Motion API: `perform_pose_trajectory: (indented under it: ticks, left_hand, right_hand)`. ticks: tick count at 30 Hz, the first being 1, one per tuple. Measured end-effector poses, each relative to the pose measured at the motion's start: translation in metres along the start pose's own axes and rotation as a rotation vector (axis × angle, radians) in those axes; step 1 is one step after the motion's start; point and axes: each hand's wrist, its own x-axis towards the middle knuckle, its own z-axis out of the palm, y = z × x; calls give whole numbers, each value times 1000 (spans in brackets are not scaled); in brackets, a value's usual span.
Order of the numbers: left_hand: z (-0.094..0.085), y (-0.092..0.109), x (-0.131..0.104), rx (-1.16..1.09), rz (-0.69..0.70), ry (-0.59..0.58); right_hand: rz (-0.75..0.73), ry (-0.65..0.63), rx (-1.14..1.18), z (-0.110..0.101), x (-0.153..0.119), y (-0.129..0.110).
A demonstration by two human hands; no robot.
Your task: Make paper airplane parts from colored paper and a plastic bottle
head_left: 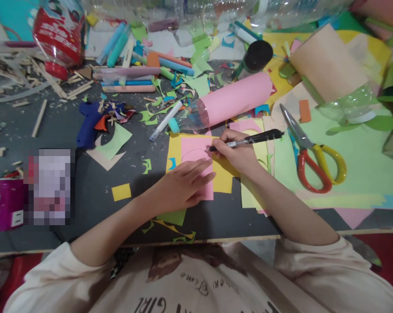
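Note:
My right hand (233,152) grips a black pen (260,138), its tip touching a sheet of pink paper (191,145). A thin curved line shows on that paper, just above my left hand. With fingers stretched out, my left hand (186,180) lies flat over the lower part of the pink paper. Beneath the pink sheet is yellow paper (224,180). A plastic bottle wrapped in pink paper (237,100) lies just beyond my hands, its teal cap (173,125) pointing left.
Large scissors (314,152) with red and yellow handles rest on green paper (372,169) at right. A blue glue gun (88,124) lies at left. Markers (127,74), paper scraps and wooden sticks (39,117) cover the back. A red-labelled bottle (61,34) stands at upper left.

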Motion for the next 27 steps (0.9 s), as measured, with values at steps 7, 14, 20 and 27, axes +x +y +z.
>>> perform_pose_trajectory:
  ticks: [7, 14, 20, 27]
  left_hand:
    - [0, 0, 1, 4, 6, -1]
    - [-2, 1, 2, 14, 14, -18]
    - [1, 0, 0, 12, 27, 27]
    - [1, -1, 0, 7, 43, 35]
  right_hand:
    - [18, 19, 49, 1, -1, -3]
    - [3, 4, -2, -1, 1, -4]
    - [-21, 5, 3, -1, 1, -3]
    - [-6, -21, 52, -1, 1, -1]
